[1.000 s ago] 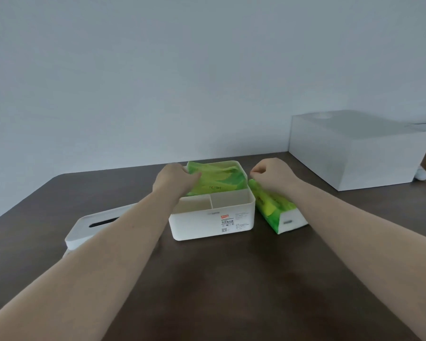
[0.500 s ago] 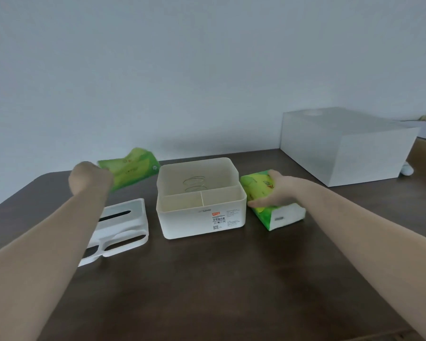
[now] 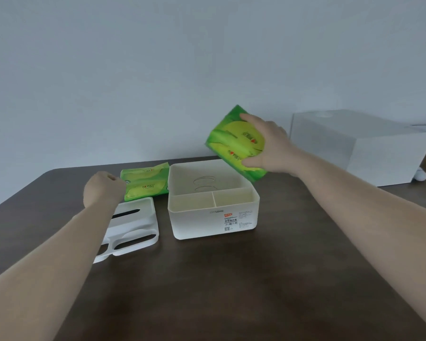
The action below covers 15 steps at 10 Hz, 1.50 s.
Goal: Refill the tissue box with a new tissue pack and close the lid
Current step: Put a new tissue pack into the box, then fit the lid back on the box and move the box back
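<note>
right hand clamped on new tissue pack, tilted above open tissue box | left hand fisted on flat pack | lid on bench | risk: tilted pack snags divider

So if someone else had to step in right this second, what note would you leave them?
Right hand: holds the new pack tilted in the air, above the far right corner of the box.
Left hand: fingers curled, at the old pack, which lies flat on the table left of the box; whether it grips it I cannot tell.
Lid: off, flat on the table, left of the box.
Done: lid off, old pack out, large compartment empty.
Left: lower the new pack into the large compartment, then fit the lid on.
</note>
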Each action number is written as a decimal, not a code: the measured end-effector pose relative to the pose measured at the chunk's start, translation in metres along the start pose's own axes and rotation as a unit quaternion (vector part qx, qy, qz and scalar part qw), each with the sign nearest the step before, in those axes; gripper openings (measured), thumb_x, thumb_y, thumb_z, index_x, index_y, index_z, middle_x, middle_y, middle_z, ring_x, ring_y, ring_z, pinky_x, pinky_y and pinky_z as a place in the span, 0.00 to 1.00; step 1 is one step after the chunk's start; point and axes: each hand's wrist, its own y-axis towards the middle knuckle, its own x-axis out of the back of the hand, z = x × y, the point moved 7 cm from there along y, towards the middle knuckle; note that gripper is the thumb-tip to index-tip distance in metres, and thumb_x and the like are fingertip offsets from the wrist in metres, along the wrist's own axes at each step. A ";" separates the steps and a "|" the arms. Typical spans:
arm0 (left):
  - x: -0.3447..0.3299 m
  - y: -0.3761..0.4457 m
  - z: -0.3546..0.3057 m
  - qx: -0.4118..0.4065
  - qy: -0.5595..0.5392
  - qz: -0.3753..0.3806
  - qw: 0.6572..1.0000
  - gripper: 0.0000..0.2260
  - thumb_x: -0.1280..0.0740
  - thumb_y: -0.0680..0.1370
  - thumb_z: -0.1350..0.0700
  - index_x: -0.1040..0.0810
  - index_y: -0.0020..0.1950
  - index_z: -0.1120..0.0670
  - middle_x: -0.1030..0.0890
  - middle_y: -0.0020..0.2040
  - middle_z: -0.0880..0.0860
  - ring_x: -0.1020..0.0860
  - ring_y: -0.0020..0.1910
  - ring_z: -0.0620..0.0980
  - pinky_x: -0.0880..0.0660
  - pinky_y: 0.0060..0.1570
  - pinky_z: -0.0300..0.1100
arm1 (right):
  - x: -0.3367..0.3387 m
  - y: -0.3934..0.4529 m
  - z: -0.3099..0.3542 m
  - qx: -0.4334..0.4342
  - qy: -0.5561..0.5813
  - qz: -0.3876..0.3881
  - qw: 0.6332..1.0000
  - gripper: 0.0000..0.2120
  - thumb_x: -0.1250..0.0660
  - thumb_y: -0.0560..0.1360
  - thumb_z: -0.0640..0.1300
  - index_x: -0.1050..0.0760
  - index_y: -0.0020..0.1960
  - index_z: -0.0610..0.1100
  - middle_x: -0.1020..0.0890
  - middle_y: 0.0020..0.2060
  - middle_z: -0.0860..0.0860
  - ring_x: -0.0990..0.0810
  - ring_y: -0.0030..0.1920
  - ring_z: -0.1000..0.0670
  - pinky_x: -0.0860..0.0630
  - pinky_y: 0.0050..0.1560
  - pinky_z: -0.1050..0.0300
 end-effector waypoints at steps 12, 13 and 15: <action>0.062 -0.044 0.090 0.074 0.185 0.153 0.968 0.03 0.41 0.73 0.63 0.30 0.40 0.62 0.30 0.34 0.55 0.29 0.34 0.53 0.32 0.37 0.43 | -0.124 -0.046 0.153 0.047 0.074 0.166 0.982 0.17 0.43 0.75 0.33 0.21 0.59 0.36 0.19 0.59 0.41 0.20 0.59 0.41 0.24 0.62 0.48; 0.068 -0.050 0.110 0.093 0.199 0.175 0.960 0.03 0.37 0.71 0.63 0.29 0.42 0.62 0.30 0.33 0.55 0.29 0.31 0.52 0.32 0.36 0.42 | -0.161 -0.062 0.168 0.022 0.004 0.243 0.970 0.13 0.45 0.72 0.30 0.21 0.46 0.31 0.18 0.45 0.37 0.19 0.47 0.37 0.21 0.44 0.47; 0.067 -0.050 0.121 0.105 0.136 0.159 0.972 0.08 0.42 0.73 0.62 0.32 0.33 0.59 0.24 0.27 0.55 0.24 0.20 0.50 0.29 0.32 0.37 | -0.203 -0.079 0.174 -0.032 -0.060 0.321 0.945 0.14 0.47 0.77 0.33 0.25 0.56 0.36 0.32 0.33 0.46 0.31 0.35 0.46 0.40 0.29 0.61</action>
